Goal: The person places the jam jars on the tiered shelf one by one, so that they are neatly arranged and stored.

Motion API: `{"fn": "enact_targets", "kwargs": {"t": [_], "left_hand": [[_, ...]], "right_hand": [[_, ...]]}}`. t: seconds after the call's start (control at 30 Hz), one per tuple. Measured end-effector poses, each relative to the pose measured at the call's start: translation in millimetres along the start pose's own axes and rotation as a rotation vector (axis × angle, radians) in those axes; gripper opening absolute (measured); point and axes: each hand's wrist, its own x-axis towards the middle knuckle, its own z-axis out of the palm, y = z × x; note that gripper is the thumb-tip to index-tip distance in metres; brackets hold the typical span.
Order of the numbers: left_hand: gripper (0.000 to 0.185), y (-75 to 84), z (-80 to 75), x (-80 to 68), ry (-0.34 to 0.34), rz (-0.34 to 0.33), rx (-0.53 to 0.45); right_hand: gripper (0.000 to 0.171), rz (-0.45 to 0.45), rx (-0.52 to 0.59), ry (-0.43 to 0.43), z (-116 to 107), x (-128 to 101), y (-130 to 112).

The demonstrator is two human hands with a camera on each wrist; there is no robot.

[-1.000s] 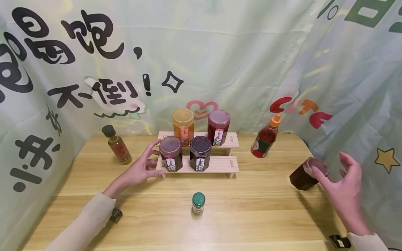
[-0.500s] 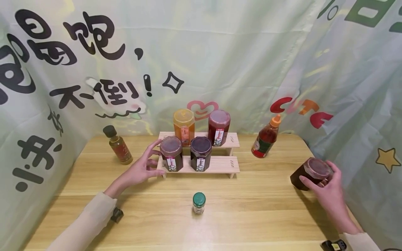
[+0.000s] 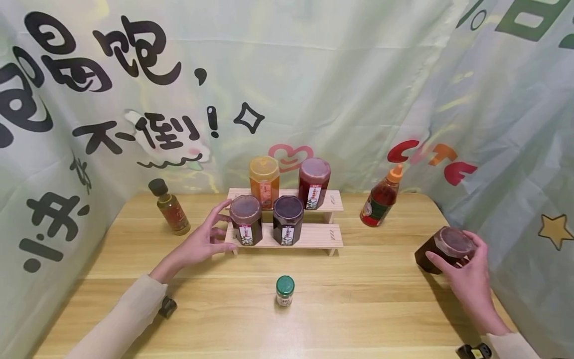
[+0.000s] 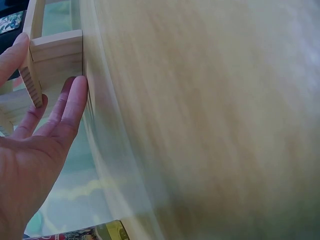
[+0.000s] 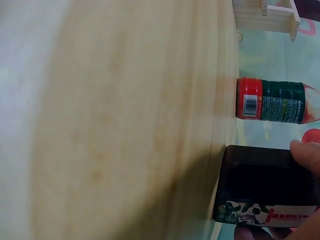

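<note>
My right hand grips a dark faceted jar at the right side of the table. In the right wrist view, the jar shows its printed label; whether its base touches the table I cannot tell. At the left end of the two-tier wooden stand, my left hand holds the lower shelf between thumb and fingers. Beside those fingers stands a dark jar, with another dark jar to its right. An amber jar and a red jar occupy the upper tier.
A small green-capped bottle stands at the middle front of the wooden table. An oil-coloured bottle is at the left, a red sauce bottle with an orange tip at the right. Printed cloth encloses the back and sides.
My right hand has moved left onto the dark jar and closed round it. The left hand keeps its place at the stand, and the jars on the tiers stay put.
</note>
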Motion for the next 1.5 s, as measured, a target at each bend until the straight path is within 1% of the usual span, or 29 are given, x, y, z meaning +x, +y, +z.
{"fn": "enact_targets", "kwargs": {"t": [0.33, 0.57, 0.83, 1.1, 1.4, 1.5], "left_hand": [[0.122, 0.5, 0.8, 0.7, 0.007, -0.003, -0.004], [0.122, 0.7, 0.3, 0.4, 0.003, -0.003, 0.005], [0.122, -0.9, -0.3, 0.8, 0.004, -0.002, 0.015], [0.122, -1.3, 0.2, 1.2, 0.003, -0.001, -0.001], [0.122, 0.0, 0.9, 1.9, -0.003, -0.001, -0.021], [0.122, -0.8, 1.0, 1.5, -0.002, 0.008, -0.023]], "right_hand": [[0.100, -0.017, -0.002, -0.002, -2, -1, -1], [0.100, -0.101, -0.015, -0.026, -2, -6, -7], [0.101, -0.210, 0.045, -0.069, 7, -16, -32], [0.099, -0.324, 0.057, -0.163, 23, -27, -57], [0.101, -0.386, 0.105, -0.279, 42, -32, -82], [0.101, -0.401, 0.118, -0.314, 49, -33, -90]]}}
